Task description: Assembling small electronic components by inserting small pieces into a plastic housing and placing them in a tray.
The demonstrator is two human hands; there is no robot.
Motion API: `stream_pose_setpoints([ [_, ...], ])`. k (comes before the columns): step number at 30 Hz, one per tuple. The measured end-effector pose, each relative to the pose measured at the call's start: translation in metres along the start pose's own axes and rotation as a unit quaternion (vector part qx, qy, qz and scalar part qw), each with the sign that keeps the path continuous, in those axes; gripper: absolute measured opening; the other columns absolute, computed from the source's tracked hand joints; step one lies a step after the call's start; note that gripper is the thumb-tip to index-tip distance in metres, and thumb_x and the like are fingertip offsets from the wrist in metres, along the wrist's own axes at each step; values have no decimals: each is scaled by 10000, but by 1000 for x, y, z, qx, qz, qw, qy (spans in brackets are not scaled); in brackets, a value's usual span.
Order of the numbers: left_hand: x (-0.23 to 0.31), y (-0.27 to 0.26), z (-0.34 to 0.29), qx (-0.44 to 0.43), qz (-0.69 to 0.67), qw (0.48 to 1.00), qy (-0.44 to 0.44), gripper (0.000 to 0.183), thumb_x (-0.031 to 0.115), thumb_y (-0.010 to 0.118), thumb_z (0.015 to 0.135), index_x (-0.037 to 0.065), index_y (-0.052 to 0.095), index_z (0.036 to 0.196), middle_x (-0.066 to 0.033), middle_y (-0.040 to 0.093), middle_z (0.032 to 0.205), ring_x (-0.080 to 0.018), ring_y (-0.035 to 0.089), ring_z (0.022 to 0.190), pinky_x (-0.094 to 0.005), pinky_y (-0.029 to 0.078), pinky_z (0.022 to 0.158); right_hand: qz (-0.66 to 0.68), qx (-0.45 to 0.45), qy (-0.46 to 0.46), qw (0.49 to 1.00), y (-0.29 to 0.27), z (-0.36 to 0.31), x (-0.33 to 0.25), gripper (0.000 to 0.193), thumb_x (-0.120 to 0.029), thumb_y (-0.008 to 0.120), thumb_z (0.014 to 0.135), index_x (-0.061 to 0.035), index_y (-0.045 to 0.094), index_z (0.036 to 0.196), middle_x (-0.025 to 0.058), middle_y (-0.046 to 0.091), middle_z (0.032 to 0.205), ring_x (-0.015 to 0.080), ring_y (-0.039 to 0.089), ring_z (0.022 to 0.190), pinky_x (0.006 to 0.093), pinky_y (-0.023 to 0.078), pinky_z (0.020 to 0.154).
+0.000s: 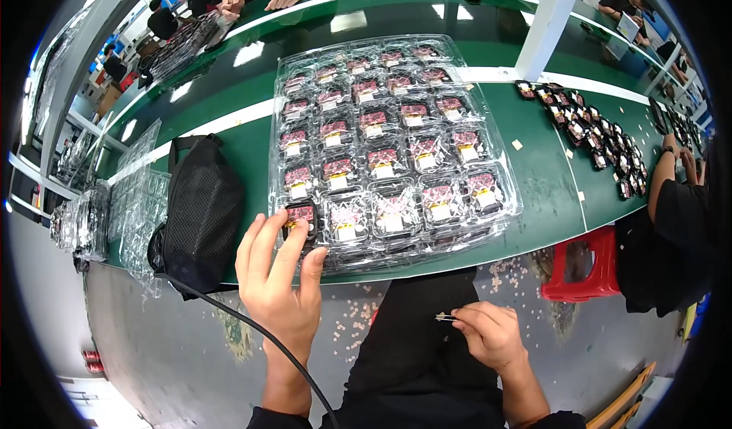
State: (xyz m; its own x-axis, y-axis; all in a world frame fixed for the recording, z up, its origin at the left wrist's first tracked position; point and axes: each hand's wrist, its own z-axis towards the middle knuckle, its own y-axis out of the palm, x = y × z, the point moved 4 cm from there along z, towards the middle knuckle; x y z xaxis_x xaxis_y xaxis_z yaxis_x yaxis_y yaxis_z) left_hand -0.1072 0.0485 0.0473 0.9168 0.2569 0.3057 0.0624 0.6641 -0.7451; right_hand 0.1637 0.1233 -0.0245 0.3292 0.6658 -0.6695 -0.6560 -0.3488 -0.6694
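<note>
A stack of clear plastic blister trays (497, 155) lies on the green bench in front of me, its top tray filled with rows of small black electronic units with reddish faces and pale tabs. At the near left corner, my left hand (280, 288) has its fingertips and thumb around one such black unit (300, 217). That unit looks darker and less covered by plastic than its neighbours. Over my lap, my right hand (490, 334) pinches a thin metal tool that looks like tweezers (444, 318), its tips pointing left. Most of the tool is hidden in the fingers.
Left of the trays sits a black mesh bag (202, 208), beside stacked clear trays (82, 219). A black cable (252, 324) crosses before my left wrist. Many loose black units (591, 132) lie at the right, near a co-worker's arm (665, 171). A red stool (583, 265) stands below.
</note>
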Motion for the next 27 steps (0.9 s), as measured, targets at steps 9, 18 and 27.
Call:
stream_pose_setpoints([
  [9, -11, -4, 0, -38, 26, 999, 12, 467, 318, 648, 998, -15, 657, 1325, -182, 609, 1385, -340, 578, 1193, -426, 452, 1019, -25, 250, 6, 968, -58, 39, 35, 116, 34, 727, 876, 41, 689, 985, 167, 693, 899, 259, 653, 692, 299, 512, 597],
  [18, -3, -7, 1, -52, 28, 998, 24, 545, 453, 666, 954, -4, 702, 1248, -167, 627, 1313, -361, 552, 1147, -458, 460, 977, -348, 319, 207, 857, -148, 99, 136, 412, -260, 673, 970, -72, 610, 1331, 176, 572, 1312, 413, 668, 1023, 493, 541, 849],
  [27, 12, -11, -28, 84, -23, 991, 103, 570, 537, 514, 1037, 20, 570, 1272, -253, 531, 1355, -520, 508, 1282, -611, 427, 1048, -220, 284, 197, 912, -172, 116, 187, 248, -139, 760, 873, -42, 727, 1099, 137, 673, 1162, 327, 673, 1021, 396, 542, 875],
])
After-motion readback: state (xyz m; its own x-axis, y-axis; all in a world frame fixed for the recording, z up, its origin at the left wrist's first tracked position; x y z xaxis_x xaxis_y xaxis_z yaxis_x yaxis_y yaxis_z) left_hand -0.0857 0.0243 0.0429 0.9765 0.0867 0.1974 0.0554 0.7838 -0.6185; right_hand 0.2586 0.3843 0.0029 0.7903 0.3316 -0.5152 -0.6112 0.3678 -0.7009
